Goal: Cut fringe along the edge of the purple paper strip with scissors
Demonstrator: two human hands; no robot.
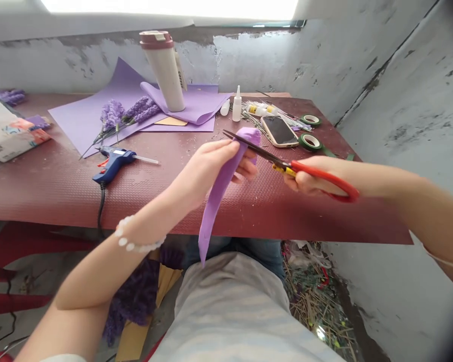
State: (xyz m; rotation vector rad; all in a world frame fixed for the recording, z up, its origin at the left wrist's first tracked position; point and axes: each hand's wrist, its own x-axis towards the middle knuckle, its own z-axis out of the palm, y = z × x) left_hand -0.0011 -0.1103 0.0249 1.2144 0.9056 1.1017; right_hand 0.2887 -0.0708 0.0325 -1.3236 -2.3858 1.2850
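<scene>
My left hand (pixel 219 161) pinches a long purple strip (pixel 219 193), which looks like paper or foam sheet. One end of the strip hangs down past the table's front edge; the other curls over above my fingers. In my right hand (pixel 309 176) is a pair of scissors (pixel 324 178) with red handles and dark blades. The blades point left and lie across the upper part of the strip, close to my left thumb. Whether they have cut into it I cannot make out.
On the dark red table (pixel 166 201) lie a blue glue gun (pixel 115 163), purple flowers (pixel 126 111), purple sheets (pixel 86 118) and a phone (pixel 279 130). A tall cup (pixel 164 70) and a small white bottle (pixel 237 105) stand behind. Green tape rolls (pixel 310 142) lie at right, near the wall.
</scene>
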